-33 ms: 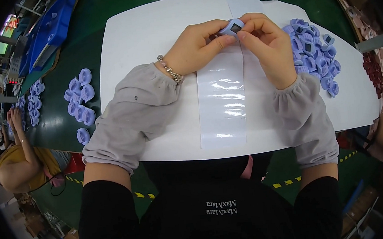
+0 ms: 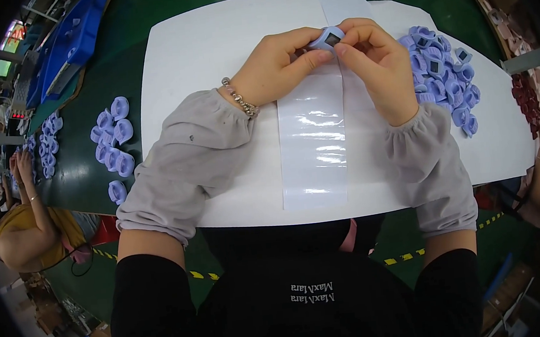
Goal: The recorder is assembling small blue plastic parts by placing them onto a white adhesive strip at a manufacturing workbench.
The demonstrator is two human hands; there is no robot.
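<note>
Left hand (image 2: pixel 277 65) and right hand (image 2: pixel 376 63) pinching one lilac rubber piece (image 2: pixel 329 37) above the glossy strip (image 2: pixel 315 139). No change visible. Heap of lilac pieces (image 2: pixel 445 79) right of the strip

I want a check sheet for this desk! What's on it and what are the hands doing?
Surface: white sheet on a green table.
Job's things: small lilac plastic piece with a dark square middle, held over a glossy clear strip.
Clutter: heap of lilac pieces on the right; row of lilac pieces on the left; blue trays far left.
Grippers: left hand and right hand both pinch the one piece.
Cables: nothing seen.
Surroundings: other people seated at both sides; yellow-black floor tape.
</note>
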